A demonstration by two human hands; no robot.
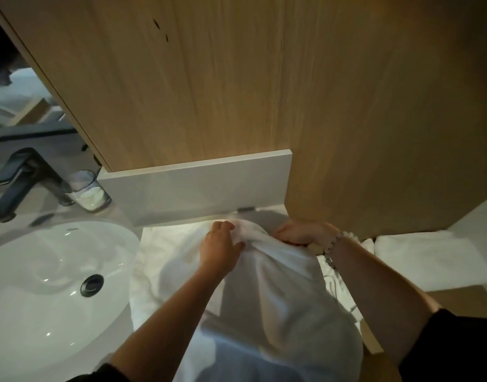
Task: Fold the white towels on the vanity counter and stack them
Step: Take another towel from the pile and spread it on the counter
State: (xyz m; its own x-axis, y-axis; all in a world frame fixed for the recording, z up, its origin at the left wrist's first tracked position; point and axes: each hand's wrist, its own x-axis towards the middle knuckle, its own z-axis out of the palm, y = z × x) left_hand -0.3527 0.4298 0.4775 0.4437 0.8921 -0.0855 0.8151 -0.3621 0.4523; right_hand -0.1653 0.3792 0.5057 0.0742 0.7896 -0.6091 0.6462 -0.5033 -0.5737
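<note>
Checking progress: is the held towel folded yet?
Not folded: left hand and right hand grip the towel at its bunched far edge; the rest drapes loose.

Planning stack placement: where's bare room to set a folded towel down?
Narrow bare counter between sink rim, glass and backsplash. Flat top of the folded towel at right is free. Centre crowded: left hand and right hand grip the lifted towel.

the sink (44,271) sits left in the tabletop (119,215), with the faucet (24,177) and glass (88,191) behind it. a towel (165,252) lies right of the sink, and a folded towel (429,263) lies further right.
</note>
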